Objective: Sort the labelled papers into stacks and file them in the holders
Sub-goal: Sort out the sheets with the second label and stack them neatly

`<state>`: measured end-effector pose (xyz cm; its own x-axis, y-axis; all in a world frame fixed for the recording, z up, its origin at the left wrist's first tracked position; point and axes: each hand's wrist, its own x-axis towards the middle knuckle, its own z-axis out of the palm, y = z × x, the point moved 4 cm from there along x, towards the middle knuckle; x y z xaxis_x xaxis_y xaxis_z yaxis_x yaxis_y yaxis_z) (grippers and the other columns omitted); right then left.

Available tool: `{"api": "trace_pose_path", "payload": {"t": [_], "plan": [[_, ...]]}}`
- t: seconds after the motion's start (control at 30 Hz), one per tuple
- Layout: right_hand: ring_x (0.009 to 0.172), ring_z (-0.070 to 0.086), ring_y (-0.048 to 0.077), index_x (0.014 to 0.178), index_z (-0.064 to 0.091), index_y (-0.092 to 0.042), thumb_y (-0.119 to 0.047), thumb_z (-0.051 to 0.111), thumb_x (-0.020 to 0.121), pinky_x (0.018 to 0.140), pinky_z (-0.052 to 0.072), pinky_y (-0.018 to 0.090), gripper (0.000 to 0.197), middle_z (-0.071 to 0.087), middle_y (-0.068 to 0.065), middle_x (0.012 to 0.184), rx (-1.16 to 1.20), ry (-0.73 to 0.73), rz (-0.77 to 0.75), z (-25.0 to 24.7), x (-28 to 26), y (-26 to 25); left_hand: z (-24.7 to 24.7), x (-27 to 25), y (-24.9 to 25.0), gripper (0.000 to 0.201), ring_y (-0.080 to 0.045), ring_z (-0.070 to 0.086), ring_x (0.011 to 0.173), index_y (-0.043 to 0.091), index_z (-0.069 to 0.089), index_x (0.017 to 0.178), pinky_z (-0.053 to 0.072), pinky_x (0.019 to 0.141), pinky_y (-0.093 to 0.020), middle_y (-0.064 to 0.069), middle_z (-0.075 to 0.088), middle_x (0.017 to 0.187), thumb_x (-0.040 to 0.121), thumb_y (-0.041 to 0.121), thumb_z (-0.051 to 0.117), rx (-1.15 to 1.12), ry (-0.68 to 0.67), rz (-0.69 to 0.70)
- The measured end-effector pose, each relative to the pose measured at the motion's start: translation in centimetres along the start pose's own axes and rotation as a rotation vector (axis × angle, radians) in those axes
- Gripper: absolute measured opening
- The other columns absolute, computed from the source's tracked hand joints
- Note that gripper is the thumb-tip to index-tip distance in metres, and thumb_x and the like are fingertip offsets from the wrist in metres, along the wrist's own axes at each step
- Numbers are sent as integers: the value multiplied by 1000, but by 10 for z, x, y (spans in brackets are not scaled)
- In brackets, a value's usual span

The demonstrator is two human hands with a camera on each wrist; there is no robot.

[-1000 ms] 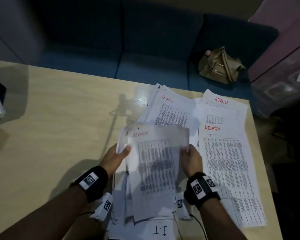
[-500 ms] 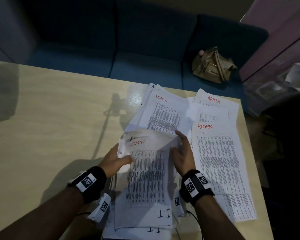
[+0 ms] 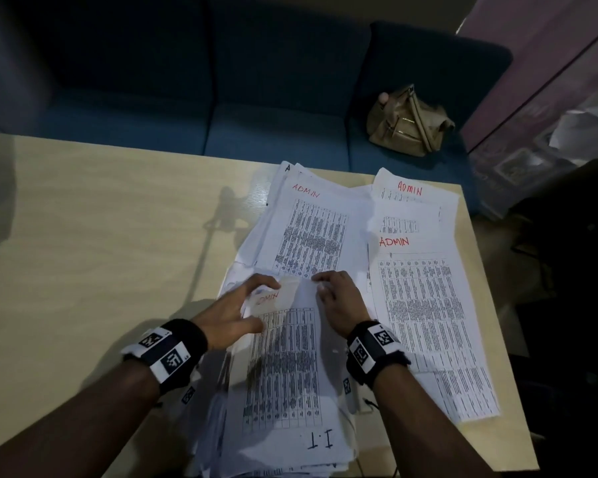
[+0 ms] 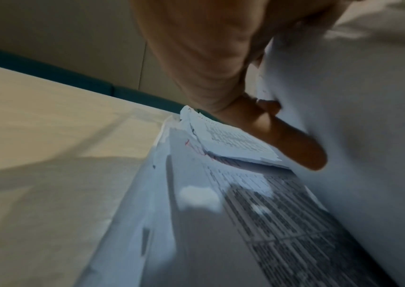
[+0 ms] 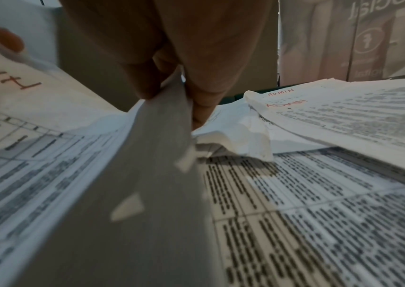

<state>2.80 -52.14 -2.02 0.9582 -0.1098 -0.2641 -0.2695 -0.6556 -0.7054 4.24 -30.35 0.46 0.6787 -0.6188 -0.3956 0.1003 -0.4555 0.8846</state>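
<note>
A printed sheet with ADMIN in red lies on top of the near pile, whose lower sheet reads I.T. My left hand grips the sheet's top left corner, thumb on its face. My right hand pinches the top right edge. The right wrist view shows the right hand nipping the lifted edge of the sheet. In the left wrist view the left hand lies along the raised sheet. More ADMIN stacks lie behind and to the right.
The papers fill the right part of a pale wooden table, and the right stack reaches close to its right edge. Behind the table is a blue sofa with a tan handbag on it.
The ADMIN sheet, held up a second ago, has come down onto the near pile. Both hands have slid from its sides up to its top edge.
</note>
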Motion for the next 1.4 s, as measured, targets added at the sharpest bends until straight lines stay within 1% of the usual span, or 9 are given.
{"api": "trace_pose_path", "payload": {"t": [0.17, 0.33, 0.4, 0.53, 0.8, 0.9, 1.03, 1.17, 1.4], "plan": [[111, 52, 15, 115, 59, -14, -27, 41, 100, 95, 43, 30, 26, 57, 2, 121, 232, 39, 163, -3, -17, 20, 14, -8, -31, 68, -8, 33, 134, 33, 24, 146, 30, 105, -26, 12, 33, 146, 91, 24, 63, 38, 109, -115], [105, 57, 18, 119, 54, -16, -45, 47, 94, 90, 52, 39, 39, 57, 3, 121, 244, 364, 307, -29, -41, 57, -1, -28, -60, 25, -12, 60, 102, 25, 60, 112, 42, 77, -14, 30, 69, 94, 92, 10, 60, -185, 331, -226], [97, 61, 16, 121, 51, -18, -44, 54, 91, 85, 51, 32, 40, 62, 2, 114, 185, 239, 382, -24, -49, 61, -18, -34, -71, 25, -13, 63, 96, 24, 63, 103, 46, 82, -17, 36, 68, 78, 91, 2, 59, -249, 391, -246], [89, 59, 17, 117, 46, -20, -40, 66, 86, 75, 44, 25, 42, 63, 3, 103, 49, -91, 473, 10, -65, 41, -31, -37, -82, 32, 2, 65, 95, 32, 65, 100, 44, 100, -38, 26, 72, 93, 92, 2, 58, -216, 332, -246], [86, 59, 31, 125, 38, -10, -33, 70, 83, 76, 48, 32, 57, 63, 18, 107, 263, 381, 656, 3, -42, 36, -22, -38, -82, 34, 9, 64, 82, 30, 63, 96, 43, 89, -28, 32, 70, 81, 92, -3, 55, -281, 347, -265], [98, 62, 34, 129, 42, -9, -24, 69, 85, 81, 46, 30, 54, 62, 20, 116, 328, 459, 697, -5, -36, 42, -23, -40, -84, 34, 0, 62, 92, 29, 64, 97, 42, 92, -29, 31, 70, 81, 92, -3, 55, -290, 354, -266], [82, 62, 24, 122, 56, -10, -14, 62, 83, 75, 49, 27, 39, 70, 12, 101, 371, 481, 619, -17, -35, 41, -30, -44, -89, 26, -21, 63, 102, 29, 65, 98, 43, 97, -36, 20, 72, 90, 92, 5, 58, -268, 384, -253], [64, 59, 23, 97, 60, -18, -14, 60, 80, 56, 50, 30, 18, 67, 8, 84, 375, 251, 630, -17, -41, 46, -36, -46, -90, 22, -25, 62, 96, 31, 63, 89, 44, 89, -34, 11, 67, 92, 92, 9, 60, -230, 431, -255], [98, 60, 31, 128, 44, -8, -26, 68, 68, 84, 56, 43, 67, 54, 15, 122, 129, 276, 576, -20, -12, 49, -34, -41, -92, 25, -12, 62, 97, 36, 62, 95, 42, 91, -32, 26, 70, 84, 93, 12, 60, -239, 433, -280]]}}
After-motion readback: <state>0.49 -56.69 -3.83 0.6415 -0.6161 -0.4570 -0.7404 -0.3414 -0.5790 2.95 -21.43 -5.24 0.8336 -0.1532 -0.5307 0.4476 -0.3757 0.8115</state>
